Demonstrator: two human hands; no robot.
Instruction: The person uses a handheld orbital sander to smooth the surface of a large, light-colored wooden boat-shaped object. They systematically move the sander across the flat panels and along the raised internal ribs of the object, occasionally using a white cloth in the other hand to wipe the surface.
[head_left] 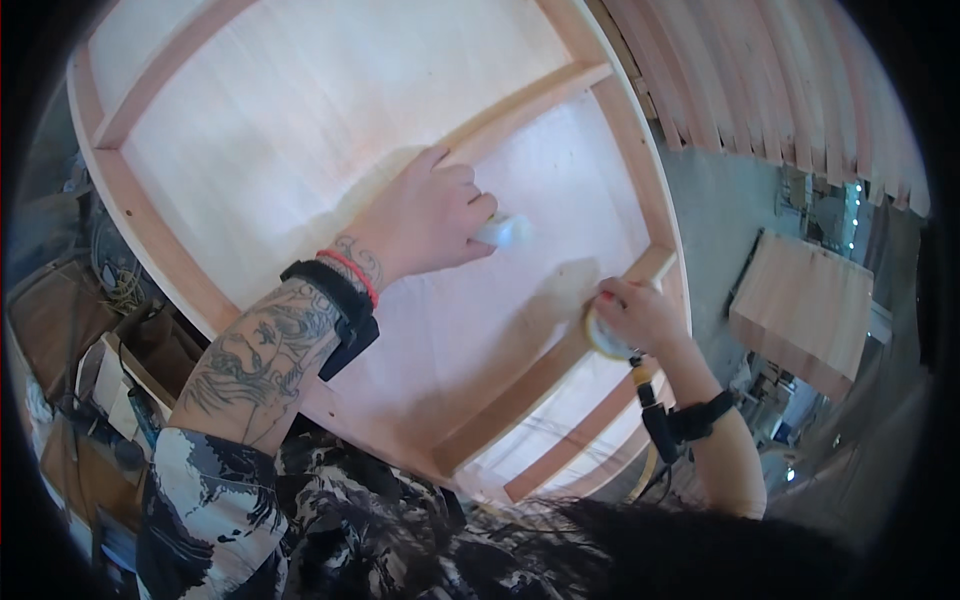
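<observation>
A large wooden frame panel (330, 110) with a pale flat face and raised slats lies before me. My left hand (435, 215) rests over its middle, index finger stretched along a long slat (530, 103). The other fingers curl round a small white thing (505, 231) that shines bluish; its kind is unclear. At the right, my right hand (640, 318) grips what looks like a round air sander (604, 340) with a yellowish rim. The sander is at a nearer slat (515, 400); whether its pad touches the wood is hidden. A hose fitting (642, 378) runs down from it beside my wrist.
Long wooden boards (740, 75) are stacked at the far right. A wooden block or stack (803, 308) stands right of the panel above the grey floor (715, 200). Boxes (150, 345) and cluttered items lie at the left. A pale hose (647, 475) hangs near the panel's lower right edge.
</observation>
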